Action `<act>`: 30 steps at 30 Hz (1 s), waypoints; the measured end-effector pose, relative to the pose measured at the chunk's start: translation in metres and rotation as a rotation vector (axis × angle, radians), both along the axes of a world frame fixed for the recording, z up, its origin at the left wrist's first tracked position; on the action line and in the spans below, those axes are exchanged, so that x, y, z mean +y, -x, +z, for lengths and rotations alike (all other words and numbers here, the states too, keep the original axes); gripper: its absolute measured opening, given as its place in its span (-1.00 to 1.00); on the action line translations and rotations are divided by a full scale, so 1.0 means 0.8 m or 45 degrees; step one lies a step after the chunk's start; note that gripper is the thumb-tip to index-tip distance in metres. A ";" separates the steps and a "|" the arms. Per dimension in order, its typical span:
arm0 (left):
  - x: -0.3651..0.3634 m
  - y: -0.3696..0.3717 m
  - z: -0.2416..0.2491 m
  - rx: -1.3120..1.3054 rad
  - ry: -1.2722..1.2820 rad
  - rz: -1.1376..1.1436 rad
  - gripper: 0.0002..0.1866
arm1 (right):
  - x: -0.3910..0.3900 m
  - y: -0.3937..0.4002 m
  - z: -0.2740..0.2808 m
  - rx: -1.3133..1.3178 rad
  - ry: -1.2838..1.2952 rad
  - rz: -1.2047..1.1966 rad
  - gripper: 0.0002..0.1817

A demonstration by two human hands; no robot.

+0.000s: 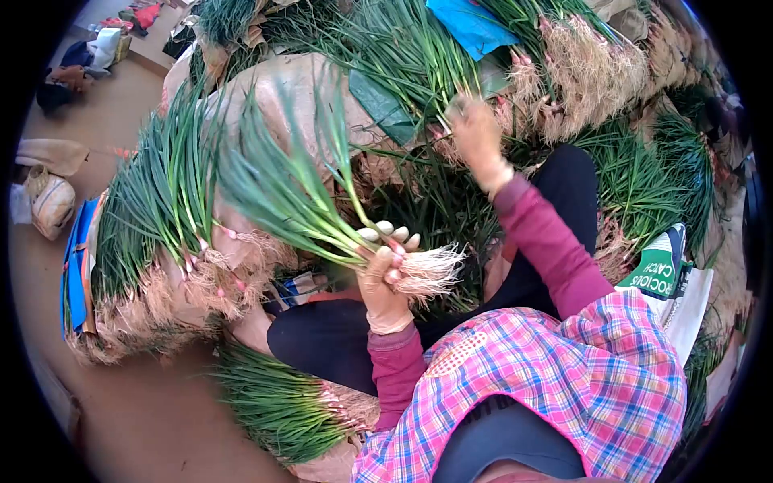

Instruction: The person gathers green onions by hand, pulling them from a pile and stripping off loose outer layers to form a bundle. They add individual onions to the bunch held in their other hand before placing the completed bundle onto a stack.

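My left hand (385, 294), in a pale glove, is closed around a bunch of spring onions (322, 217). Their green leaves fan up and left, while pinkish bulbs and stringy roots stick out to the right of the fist. Higher up, my right hand (479, 141), also gloved, is at the lower stems of a pile of spring onions (411, 56). Motion smears its fingertips, so I cannot make out whether they grip a stem. Beside my left hand, more spring onions (173, 177) lie over a cloth-covered mound, roots towards me.
Loose green leaves (435, 205) lie between the piles and my legs. Another spring onion bundle (282, 398) rests at lower left on the brown floor (153, 419). A printed green-and-white sack (664, 278) is at right, and a blue sheet (475, 28) at the top.
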State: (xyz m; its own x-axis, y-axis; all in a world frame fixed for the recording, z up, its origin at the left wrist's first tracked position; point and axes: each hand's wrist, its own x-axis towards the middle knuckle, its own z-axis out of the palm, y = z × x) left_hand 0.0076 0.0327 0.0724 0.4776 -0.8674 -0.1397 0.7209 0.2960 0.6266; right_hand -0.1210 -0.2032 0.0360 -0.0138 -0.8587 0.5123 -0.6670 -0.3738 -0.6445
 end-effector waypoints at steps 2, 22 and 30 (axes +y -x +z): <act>-0.004 -0.014 -0.013 0.150 0.197 -0.161 -0.54 | -0.068 0.026 -0.013 0.403 -0.227 -0.238 -0.73; -0.033 0.018 -0.058 0.031 -0.278 -0.409 -0.70 | 0.119 -0.022 -0.026 -1.417 -1.428 0.941 -0.70; -0.011 0.014 -0.034 0.342 0.543 -0.325 -0.64 | 0.122 -0.002 -0.050 -0.937 -1.640 1.249 -0.65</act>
State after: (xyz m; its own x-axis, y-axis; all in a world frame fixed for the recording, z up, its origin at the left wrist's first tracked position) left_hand -0.0035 0.0235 0.0453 0.2411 -0.9570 0.1611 0.9206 0.2781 0.2741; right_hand -0.1198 -0.1058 -0.0043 0.8073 -0.5070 -0.3019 0.0027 0.5148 -0.8573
